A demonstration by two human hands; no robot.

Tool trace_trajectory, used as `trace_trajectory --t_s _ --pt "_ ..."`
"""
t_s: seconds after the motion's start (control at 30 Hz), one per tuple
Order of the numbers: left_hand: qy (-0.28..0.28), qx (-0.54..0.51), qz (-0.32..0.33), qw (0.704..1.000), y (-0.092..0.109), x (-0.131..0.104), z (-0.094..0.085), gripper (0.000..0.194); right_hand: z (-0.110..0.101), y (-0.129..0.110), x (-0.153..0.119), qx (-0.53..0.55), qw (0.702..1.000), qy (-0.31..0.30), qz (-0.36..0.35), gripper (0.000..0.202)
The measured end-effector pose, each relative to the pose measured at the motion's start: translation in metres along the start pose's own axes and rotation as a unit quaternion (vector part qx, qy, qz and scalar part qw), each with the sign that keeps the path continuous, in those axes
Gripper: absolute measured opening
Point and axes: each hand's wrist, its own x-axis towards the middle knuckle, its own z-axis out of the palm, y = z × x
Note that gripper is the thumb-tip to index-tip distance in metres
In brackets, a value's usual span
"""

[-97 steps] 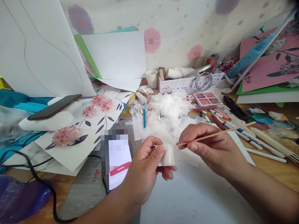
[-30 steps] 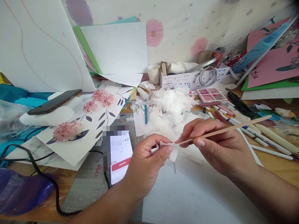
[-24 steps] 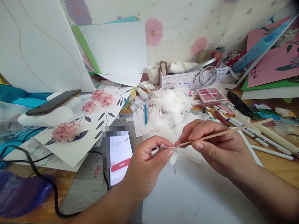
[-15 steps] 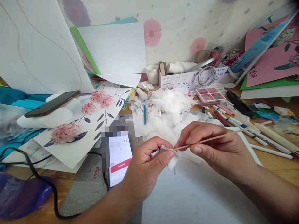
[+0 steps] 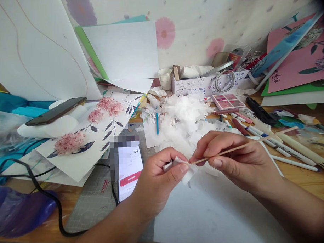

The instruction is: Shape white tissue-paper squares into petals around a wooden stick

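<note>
Fingers of the left hand (image 5: 158, 178) pinch a small tissue piece (image 5: 187, 172), just in front of the white tissue pile (image 5: 183, 120) on the bench. Right hand (image 5: 232, 161) grips a thin wooden stick (image 5: 245, 145), its tip touching that piece.

The phone (image 5: 129, 168) lying face up on the worktop shows "44" near the top right of its screen; the rest of the screen is blurred, and the white text on its red button is too small to read. The white card (image 5: 195, 87) at the back carries rows of handwritten numbers, among them "4:00" and "3:00"; the others cannot be made out. The pink sheet (image 5: 303, 67) at right bears dark handwritten characters, unreadable.
</note>
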Motion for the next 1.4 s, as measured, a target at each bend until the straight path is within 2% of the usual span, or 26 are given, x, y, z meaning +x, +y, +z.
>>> trace_trajectory --t_s 0.97,1.4 --pt "-0.003 -0.001 -0.023 1.0 0.0016 0.0004 -0.0004 0.015 -0.0014 -0.0026 0.0001 -0.006 1.0 -0.018 0.006 0.008" --pt "0.04 0.032 -0.019 0.999 0.002 0.0011 0.0001 0.014 -0.0011 -0.0065 0.0028 -0.053 0.998 -0.019 -0.003 0.01"
